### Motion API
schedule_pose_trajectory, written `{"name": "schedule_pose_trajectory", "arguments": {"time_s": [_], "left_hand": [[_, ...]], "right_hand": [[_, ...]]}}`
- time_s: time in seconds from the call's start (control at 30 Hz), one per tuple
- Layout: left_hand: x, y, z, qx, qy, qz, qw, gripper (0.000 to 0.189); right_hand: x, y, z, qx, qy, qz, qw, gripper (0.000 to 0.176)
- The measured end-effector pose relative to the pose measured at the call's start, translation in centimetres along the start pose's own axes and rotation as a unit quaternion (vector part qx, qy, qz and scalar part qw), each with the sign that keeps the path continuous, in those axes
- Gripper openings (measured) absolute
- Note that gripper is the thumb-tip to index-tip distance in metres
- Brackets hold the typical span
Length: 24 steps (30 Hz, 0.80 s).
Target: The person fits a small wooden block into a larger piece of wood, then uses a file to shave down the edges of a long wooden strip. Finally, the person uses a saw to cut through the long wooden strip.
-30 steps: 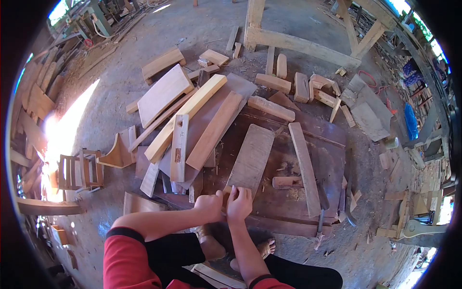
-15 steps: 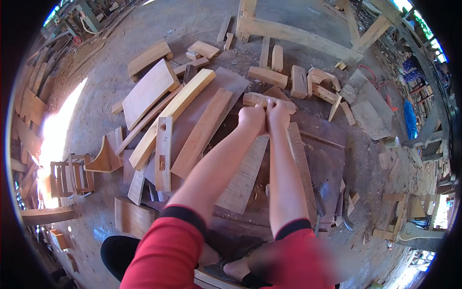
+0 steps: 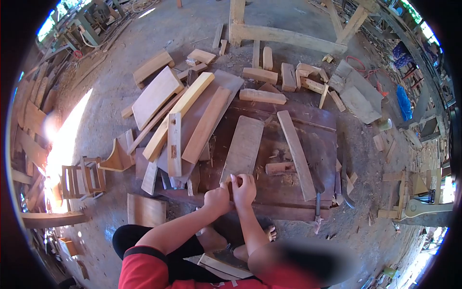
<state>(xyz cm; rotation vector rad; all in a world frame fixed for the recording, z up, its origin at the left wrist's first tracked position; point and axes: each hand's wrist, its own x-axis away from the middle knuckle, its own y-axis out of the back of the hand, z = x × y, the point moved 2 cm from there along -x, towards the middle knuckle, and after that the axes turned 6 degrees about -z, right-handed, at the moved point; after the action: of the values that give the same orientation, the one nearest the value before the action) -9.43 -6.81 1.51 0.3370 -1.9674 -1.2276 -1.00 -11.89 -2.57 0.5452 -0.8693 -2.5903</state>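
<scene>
My left hand (image 3: 216, 200) and my right hand (image 3: 245, 191) are side by side at the near end of a long flat wooden plank (image 3: 244, 142). The fingers of both are closed, thumbs close together, round a small brownish thing that they mostly hide; its kind cannot be made out. The plank lies lengthwise away from me on a dark brown board (image 3: 317, 154). Right of it rests a narrower strip of wood (image 3: 296, 154), set at a slant. Between the two lies a short reddish wooden block (image 3: 280, 168) amid shavings.
Several planks and boards are piled at the left, among them a pale wide board (image 3: 156, 98). Wooden blocks (image 3: 262, 96) lie beyond the brown board. A hammer-like tool (image 3: 318, 204) and a curved blade (image 3: 344, 188) lie at its right. A wooden frame (image 3: 288, 37) stands at the back.
Both hands have come back toward me, from the far end of the plank to its near end. The plank's surface, the block and the shavings are now uncovered. The view has shifted slightly.
</scene>
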Motion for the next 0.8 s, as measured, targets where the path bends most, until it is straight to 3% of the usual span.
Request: {"name": "schedule_pose_trajectory", "arguments": {"time_s": [0.2, 0.23, 0.27, 0.3, 0.33, 0.4, 0.5, 0.57, 0.63, 0.7, 0.8], "left_hand": [[-12.4, 3.4, -1.6, -0.028, 0.010, -0.055, 0.998, 0.062], [-15.8, 4.2, -1.8, -0.044, -0.024, -0.107, 0.993, 0.061], [-19.4, 5.7, -2.2, -0.044, -0.022, -0.094, 0.994, 0.064], [-22.7, 7.5, -2.8, -0.054, -0.018, -0.111, 0.992, 0.066], [-25.8, 9.1, -3.3, -0.088, -0.058, -0.145, 0.984, 0.065], [-27.6, 12.2, -4.8, -0.081, -0.072, -0.149, 0.983, 0.067], [-24.9, 11.1, -5.1, -0.053, -0.031, -0.172, 0.983, 0.079], [-19.4, 10.8, -4.0, -0.015, -0.023, -0.151, 0.988, 0.080], [-13.5, 8.8, -3.1, 0.016, -0.031, -0.156, 0.987, 0.080], [-8.2, 5.3, -2.2, -0.003, -0.010, -0.131, 0.991, 0.080], [-1.7, -0.1, -1.1, -0.008, 0.011, -0.104, 0.994, 0.078]], "right_hand": [[-12.0, -5.5, -1.0, 0.107, 0.019, -0.010, 0.994, 0.028], [-15.3, -6.9, -1.3, 0.117, 0.012, 0.000, 0.993, 0.029], [-19.0, -8.6, -1.9, 0.072, 0.037, -0.041, 0.996, 0.032], [-22.7, -9.6, -2.0, 0.078, 0.032, -0.017, 0.996, 0.030], [-26.2, -10.7, -2.9, 0.063, -0.039, 0.065, 0.995, 0.032], [-29.8, -10.3, -2.6, 0.096, -0.043, 0.165, 0.981, 0.038], [-28.1, -8.9, -0.9, 0.119, -0.097, 0.101, 0.983, 0.040], [-23.5, -7.2, -0.9, 0.001, -0.012, 0.068, 0.998, 0.039], [-17.0, -5.1, -0.5, -0.026, 0.052, -0.007, 0.998, 0.037], [-10.5, -2.3, 0.5, -0.011, -0.014, 0.015, 1.000, 0.035], [-2.5, 0.0, -0.2, -0.011, 0.009, 0.007, 1.000, 0.032]]}}
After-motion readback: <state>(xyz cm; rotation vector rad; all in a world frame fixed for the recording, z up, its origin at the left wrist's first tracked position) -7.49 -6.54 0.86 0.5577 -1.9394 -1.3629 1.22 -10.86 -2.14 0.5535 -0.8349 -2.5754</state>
